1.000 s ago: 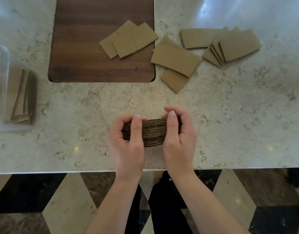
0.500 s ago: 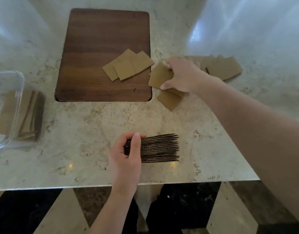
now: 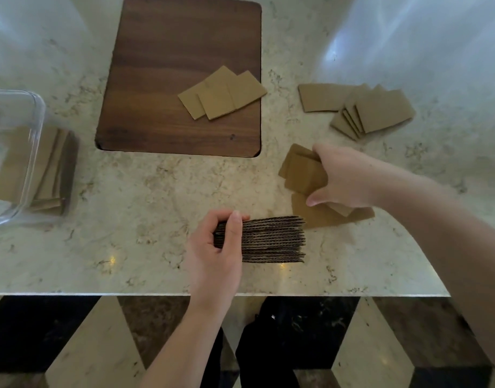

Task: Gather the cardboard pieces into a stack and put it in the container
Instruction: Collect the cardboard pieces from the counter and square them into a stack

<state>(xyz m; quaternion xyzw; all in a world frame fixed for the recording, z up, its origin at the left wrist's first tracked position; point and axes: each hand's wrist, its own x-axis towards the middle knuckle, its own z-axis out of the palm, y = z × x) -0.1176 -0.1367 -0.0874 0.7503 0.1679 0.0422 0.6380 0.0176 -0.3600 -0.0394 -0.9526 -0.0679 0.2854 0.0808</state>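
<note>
While the cardboard stack (image 3: 273, 240) is stood on edge near the front of the marble countertop (image 3: 134, 197), its left end is gripped by the left hand (image 3: 215, 247). Several loose cardboard pieces (image 3: 302, 170) are clasped in the right hand (image 3: 343, 177) just beyond. More pieces (image 3: 364, 107) lie farther back, and the clear container (image 3: 31, 152) is located at far left.

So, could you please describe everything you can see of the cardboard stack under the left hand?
The cardboard stack is a thick bundle of brown corrugated pieces, showing dark, wavy fluted edges to the camera. It rests on the marble counter near the front edge. The edges are roughly, not perfectly, aligned at the right end. The left hand grips its left end, thumb across the visible edges, fingers curled over the far side. A flat cardboard piece on the counter lies just beyond its right corner; contact is unclear.
</note>
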